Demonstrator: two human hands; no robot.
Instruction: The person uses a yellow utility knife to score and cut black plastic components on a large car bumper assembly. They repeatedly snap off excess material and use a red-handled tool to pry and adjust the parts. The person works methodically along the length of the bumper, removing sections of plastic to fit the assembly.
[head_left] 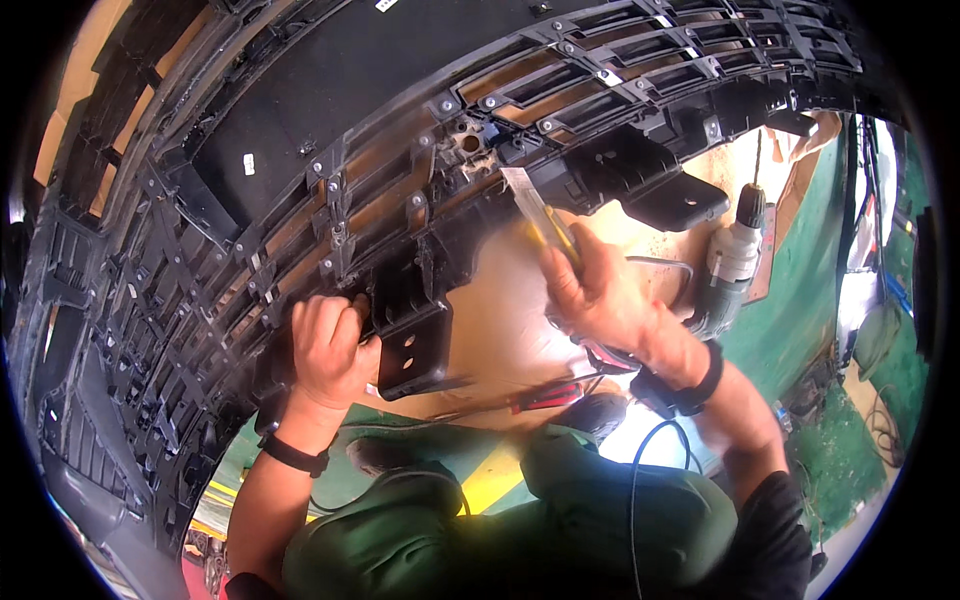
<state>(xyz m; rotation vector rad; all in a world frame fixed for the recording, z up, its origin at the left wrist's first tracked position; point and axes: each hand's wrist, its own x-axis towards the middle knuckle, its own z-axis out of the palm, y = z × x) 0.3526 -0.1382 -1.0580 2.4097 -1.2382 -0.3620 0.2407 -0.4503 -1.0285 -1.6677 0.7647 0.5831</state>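
Note:
A large black plastic car grille (pixel 590 75) with many slats and small screws spreads across the far side and left. My left hand (pixel 333 345) is closed around its near edge, beside a black bracket (pixel 412 345) with holes; the fingertips are hidden. In my right hand (pixel 605 290) is a yellow-handled knife (pixel 530 205) with a flat metal blade, blurred by motion. The blade's tip points up and left, close to the grille's near edge. Just beyond that tip, a pale, rough patch (pixel 468 143) with a round hole shows on the grille.
A power drill (pixel 733 260) with a long bit stands to the right on brown cardboard (pixel 500 320). A red-handled tool (pixel 548 397) lies near my knees. Cables (pixel 640 480) run across my lap and the green floor (pixel 810 290). Another black bracket (pixel 685 203) juts toward the drill.

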